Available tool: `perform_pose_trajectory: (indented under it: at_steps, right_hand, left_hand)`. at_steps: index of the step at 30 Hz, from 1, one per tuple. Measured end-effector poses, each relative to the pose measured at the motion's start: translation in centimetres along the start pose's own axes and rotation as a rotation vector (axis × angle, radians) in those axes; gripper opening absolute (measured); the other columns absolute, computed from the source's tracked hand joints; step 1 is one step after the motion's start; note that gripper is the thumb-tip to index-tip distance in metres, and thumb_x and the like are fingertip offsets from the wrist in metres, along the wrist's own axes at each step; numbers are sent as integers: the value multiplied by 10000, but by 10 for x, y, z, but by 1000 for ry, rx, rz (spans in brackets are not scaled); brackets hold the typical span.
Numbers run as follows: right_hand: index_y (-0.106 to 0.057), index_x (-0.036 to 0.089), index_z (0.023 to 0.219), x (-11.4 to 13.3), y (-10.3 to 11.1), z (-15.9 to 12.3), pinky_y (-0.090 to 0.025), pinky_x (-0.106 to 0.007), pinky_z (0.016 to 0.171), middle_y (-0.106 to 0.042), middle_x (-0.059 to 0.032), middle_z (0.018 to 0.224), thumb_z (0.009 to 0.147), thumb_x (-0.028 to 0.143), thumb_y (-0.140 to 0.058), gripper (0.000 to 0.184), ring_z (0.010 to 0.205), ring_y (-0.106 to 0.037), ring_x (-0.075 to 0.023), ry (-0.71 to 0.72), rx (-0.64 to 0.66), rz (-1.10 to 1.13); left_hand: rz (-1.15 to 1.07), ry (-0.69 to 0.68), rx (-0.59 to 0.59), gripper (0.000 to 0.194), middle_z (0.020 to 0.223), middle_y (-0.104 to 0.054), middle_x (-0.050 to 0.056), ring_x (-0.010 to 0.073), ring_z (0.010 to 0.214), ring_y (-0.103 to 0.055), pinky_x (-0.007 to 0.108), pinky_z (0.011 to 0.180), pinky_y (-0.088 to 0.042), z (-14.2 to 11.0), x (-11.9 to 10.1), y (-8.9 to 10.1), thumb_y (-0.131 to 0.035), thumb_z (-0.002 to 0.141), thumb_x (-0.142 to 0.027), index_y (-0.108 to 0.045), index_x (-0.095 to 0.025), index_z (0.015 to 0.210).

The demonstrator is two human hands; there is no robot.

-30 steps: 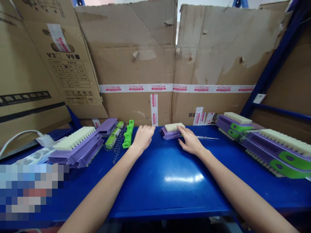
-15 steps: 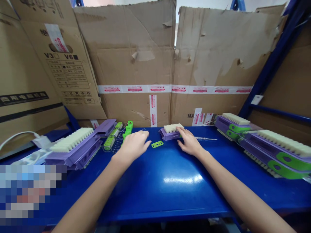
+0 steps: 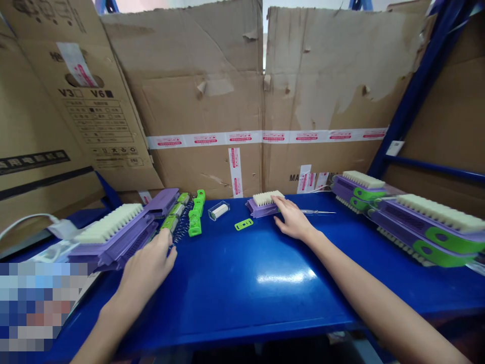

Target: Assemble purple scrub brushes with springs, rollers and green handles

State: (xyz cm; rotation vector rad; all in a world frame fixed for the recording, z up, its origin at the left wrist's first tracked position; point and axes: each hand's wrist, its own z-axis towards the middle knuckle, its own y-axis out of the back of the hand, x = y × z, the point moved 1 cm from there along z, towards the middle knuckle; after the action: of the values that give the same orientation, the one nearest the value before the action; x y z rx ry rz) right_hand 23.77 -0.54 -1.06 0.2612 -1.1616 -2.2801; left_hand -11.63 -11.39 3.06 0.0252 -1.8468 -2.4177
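My right hand (image 3: 293, 217) is closed loosely round the right end of a small purple brush (image 3: 261, 207), fingers over its cream bristles. The thumb is at the near side. My left hand (image 3: 151, 260) is at the near end of a row of green parts in clear cases (image 3: 170, 221); its thumb stands apart from the fingers, and the fingertips are partly hidden. Beside that row lie metal springs (image 3: 182, 222) and several bright green plastic pieces (image 3: 195, 217). A flat green plate (image 3: 243, 224) and a clear case with a white block (image 3: 219, 211) lie between my hands.
Purple brushes with cream bristles are stacked at left (image 3: 109, 227) and right (image 3: 435, 215). A thin metal-tipped tool (image 3: 317, 212) lies right of my right hand. A white plug with a cable (image 3: 62, 227) is at far left. Cardboard (image 3: 197, 101) walls the back of the blue table (image 3: 227, 288).
My left hand has moved left and nearer, from over the green pieces to the row of cased parts, uncovering the clear case. My right hand stays at the brush. The view has shifted slightly.
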Motion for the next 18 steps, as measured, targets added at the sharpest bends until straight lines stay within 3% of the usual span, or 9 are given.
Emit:
perform_pose_trajectory:
  at_steps: [3,5,8,12,14,16,18]
  right_hand:
    - [-326,65,1397,2,0,0,-352,-482,1051,-461,-213,1360,792,193,-488,640,1282,-416,-287,-10,15,-15]
    - [-311,83,1411,8,2,1,-337,-505,1054,-459,-203,1367,800,189,-482,644,1290,-404,-290,-12,-1,-41]
    - [-287,104,1431,26,9,5,-304,-501,1079,-420,-178,1410,836,199,-453,624,1332,-345,-279,78,-80,-72]
    - [-337,110,1415,55,15,9,-294,-450,1094,-363,-147,1459,887,258,-437,557,1363,-300,-258,245,-167,-63]
    - [-424,128,1366,63,14,10,-361,-434,1039,-497,-147,1359,900,247,-419,481,1270,-442,-256,232,-138,-29]
    - [-516,153,1289,61,11,11,-458,-400,910,-651,-134,1153,899,211,-400,411,1066,-603,-244,92,-90,34]
    - [-592,169,1184,53,9,12,-510,-354,752,-715,-107,946,879,204,-423,351,850,-669,-229,-155,-76,140]
  left_hand:
    - [-104,65,-201,153,663,-546,4,199,586,-547,289,536,-341,-14,-2,17,-347,861,-346,-348,-240,751]
    - [-199,59,-346,187,668,-525,5,186,585,-521,290,550,-354,-17,-8,30,-358,852,-364,-321,-241,715]
    - [-382,-21,-421,183,721,-542,10,171,644,-526,290,619,-409,-8,-29,42,-393,837,-369,-364,-238,712]
    - [-685,-377,-189,191,749,-556,8,145,688,-539,271,633,-457,22,-76,42,-476,811,-351,-412,-211,697]
    - [-881,-502,-4,207,760,-560,8,135,693,-562,265,621,-482,38,-103,36,-527,795,-349,-421,-198,702]
    - [-1119,-488,162,223,764,-562,-2,132,697,-594,255,591,-504,52,-126,28,-579,775,-346,-415,-195,766]
    - [-1262,-425,234,245,828,-574,7,133,712,-616,259,584,-515,66,-143,19,-590,782,-339,-422,-194,886]
